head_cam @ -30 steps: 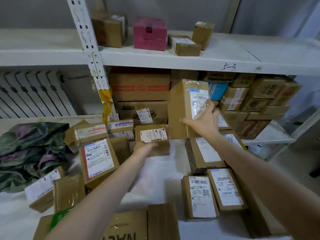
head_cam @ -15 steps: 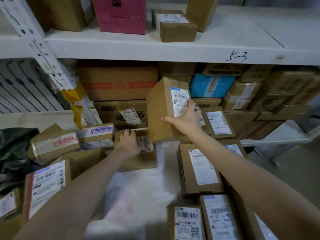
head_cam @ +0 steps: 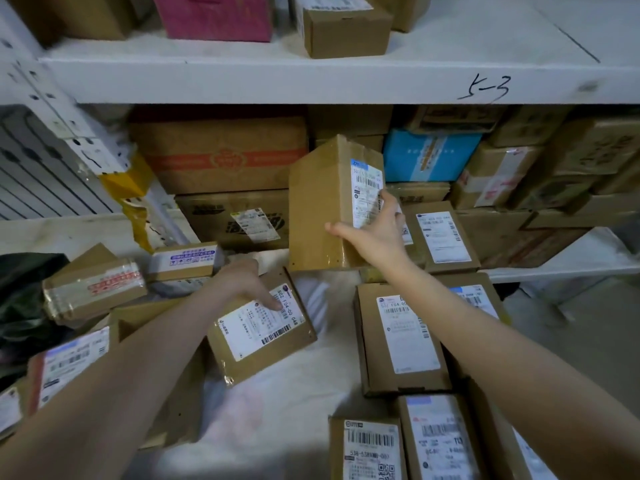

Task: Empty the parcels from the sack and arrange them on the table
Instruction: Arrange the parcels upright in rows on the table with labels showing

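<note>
While your right hand [head_cam: 374, 233] clasps the tall brown cardboard box with a white shipping label [head_cam: 322, 202], your thumb spreads across its plain front face and your fingers press on the labelled side. That box stands upright at the back of the white-covered table [head_cam: 277, 403], in front of the cartons stacked under the shelf. You cannot tell from this view whether its base touches anything.

Your left hand [head_cam: 242, 282] holds the flat brown cardboard parcel with a white barcode label [head_cam: 263, 337] at its far end, fingers curled down onto the label. The parcel lies skewed, label up, near the middle of the table.

To your right, flat brown labelled parcels [head_cam: 398, 341] lie label-up in rows, close together. To your left, more parcels sit jumbled, among them a brown parcel wrapped in clear tape with red print [head_cam: 93, 289]. The dark green fabric sack [head_cam: 20, 299] lies crumpled at the left edge, just beside them.

Behind the tall box are a bright blue carton [head_cam: 429, 157] and a large brown carton with a red band [head_cam: 221, 157]. Above them, the white shelf board hand-marked "5-3" [head_cam: 311, 81] carries a pink box [head_cam: 214, 15] and a small brown box [head_cam: 346, 32].
</note>
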`<state>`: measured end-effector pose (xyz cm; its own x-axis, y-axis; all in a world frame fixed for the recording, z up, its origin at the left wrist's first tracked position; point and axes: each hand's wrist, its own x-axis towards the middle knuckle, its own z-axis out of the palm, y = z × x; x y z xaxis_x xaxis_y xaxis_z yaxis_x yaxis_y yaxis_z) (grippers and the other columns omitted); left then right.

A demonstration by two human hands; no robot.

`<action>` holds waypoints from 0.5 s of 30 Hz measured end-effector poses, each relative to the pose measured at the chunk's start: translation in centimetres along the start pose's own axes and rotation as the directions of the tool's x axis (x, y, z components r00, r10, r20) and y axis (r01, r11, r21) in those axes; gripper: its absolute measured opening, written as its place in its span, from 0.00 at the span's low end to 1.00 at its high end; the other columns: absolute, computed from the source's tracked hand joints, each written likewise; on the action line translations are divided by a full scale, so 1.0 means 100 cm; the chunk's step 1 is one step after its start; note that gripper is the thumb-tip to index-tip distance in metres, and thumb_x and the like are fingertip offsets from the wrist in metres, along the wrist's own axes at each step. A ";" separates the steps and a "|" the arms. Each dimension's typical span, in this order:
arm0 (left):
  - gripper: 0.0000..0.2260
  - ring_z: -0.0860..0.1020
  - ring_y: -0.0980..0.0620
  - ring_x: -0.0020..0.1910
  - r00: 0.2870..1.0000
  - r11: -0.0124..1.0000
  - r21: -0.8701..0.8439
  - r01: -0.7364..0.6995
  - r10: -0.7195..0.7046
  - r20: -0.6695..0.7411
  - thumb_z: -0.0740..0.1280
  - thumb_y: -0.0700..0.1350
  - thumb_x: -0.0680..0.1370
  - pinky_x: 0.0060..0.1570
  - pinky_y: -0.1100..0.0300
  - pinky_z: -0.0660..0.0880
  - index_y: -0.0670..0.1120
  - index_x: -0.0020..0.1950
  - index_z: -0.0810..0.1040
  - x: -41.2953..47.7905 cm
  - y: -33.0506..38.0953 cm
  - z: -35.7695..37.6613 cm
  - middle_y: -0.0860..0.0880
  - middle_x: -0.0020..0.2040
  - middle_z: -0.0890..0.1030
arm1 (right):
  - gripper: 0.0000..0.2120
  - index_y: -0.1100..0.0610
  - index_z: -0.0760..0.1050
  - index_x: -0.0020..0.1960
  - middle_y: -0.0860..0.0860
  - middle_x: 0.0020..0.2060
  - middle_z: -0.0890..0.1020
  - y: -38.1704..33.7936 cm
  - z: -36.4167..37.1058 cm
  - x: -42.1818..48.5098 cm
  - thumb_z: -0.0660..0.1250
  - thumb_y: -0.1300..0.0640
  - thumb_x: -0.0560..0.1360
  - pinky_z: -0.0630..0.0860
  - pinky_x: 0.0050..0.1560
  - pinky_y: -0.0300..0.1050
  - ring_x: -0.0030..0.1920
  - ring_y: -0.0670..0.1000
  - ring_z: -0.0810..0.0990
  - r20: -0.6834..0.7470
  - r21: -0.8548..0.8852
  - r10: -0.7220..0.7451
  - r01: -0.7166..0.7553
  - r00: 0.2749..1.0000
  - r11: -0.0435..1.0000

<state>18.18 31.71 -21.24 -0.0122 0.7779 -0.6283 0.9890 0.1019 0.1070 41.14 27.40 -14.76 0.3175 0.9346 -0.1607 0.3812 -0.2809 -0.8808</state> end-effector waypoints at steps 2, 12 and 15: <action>0.45 0.75 0.50 0.56 0.998 0.999 -0.032 0.013 -0.011 0.062 0.81 0.58 0.60 0.52 0.59 0.74 0.42 0.70 0.67 -0.005 -0.003 0.002 0.47 0.63 0.75 | 0.55 0.51 0.49 0.76 0.57 0.69 0.60 0.001 0.006 -0.001 0.79 0.42 0.61 0.64 0.67 0.54 0.70 0.60 0.62 0.007 -0.094 -0.001 0.002 1.000 0.996; 0.48 0.76 0.48 0.61 0.962 0.981 -0.184 0.053 0.000 0.274 0.81 0.59 0.57 0.55 0.58 0.73 0.43 0.71 0.67 -0.033 -0.025 0.026 0.48 0.65 0.76 | 0.57 0.53 0.49 0.73 0.60 0.66 0.61 0.001 0.049 -0.005 0.74 0.31 0.58 0.69 0.58 0.56 0.66 0.61 0.62 -0.087 -0.534 -0.018 -0.031 0.996 0.845; 0.57 0.72 0.45 0.65 0.961 0.929 -0.352 0.111 -0.011 0.275 0.82 0.60 0.54 0.59 0.54 0.73 0.44 0.75 0.58 -0.041 -0.025 0.030 0.46 0.69 0.71 | 0.58 0.54 0.47 0.74 0.59 0.68 0.60 0.000 0.064 -0.004 0.73 0.29 0.58 0.68 0.60 0.56 0.67 0.60 0.63 -0.119 -0.604 -0.057 -0.027 0.991 0.796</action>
<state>16.19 26.42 -21.25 0.0184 0.5758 -0.8174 0.8658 0.3998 0.3011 35.45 28.39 -17.57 0.3963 0.9164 -0.0558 0.8197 -0.3805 -0.4282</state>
